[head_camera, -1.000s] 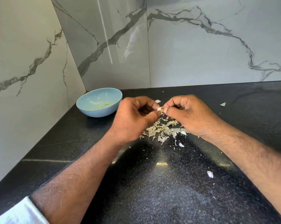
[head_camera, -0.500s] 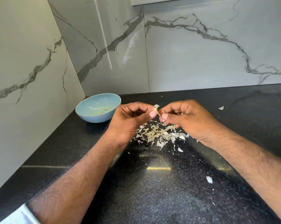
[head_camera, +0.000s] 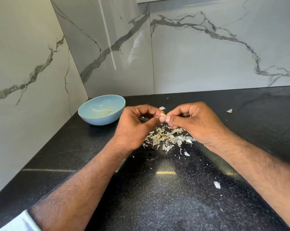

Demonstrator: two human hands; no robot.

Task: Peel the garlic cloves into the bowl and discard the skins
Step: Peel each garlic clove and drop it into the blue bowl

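Both hands meet fingertip to fingertip above the skin pile (head_camera: 166, 139), the left hand (head_camera: 137, 125) and right hand (head_camera: 196, 120) pinching one garlic clove (head_camera: 163, 115) between curled fingers. Far left, the blue bowl (head_camera: 90, 117) holds two peeled cloves (head_camera: 106, 113).

A black speckled stone countertop (head_camera: 157, 205) fills the lower field, its polished surface carrying bright reflected highlights. Behind and to the left stand glossy white wall tiles (head_camera: 207, 52) with grey marble veining, meeting in a corner. A white sleeve (head_camera: 19, 222) shows at the lower left edge.
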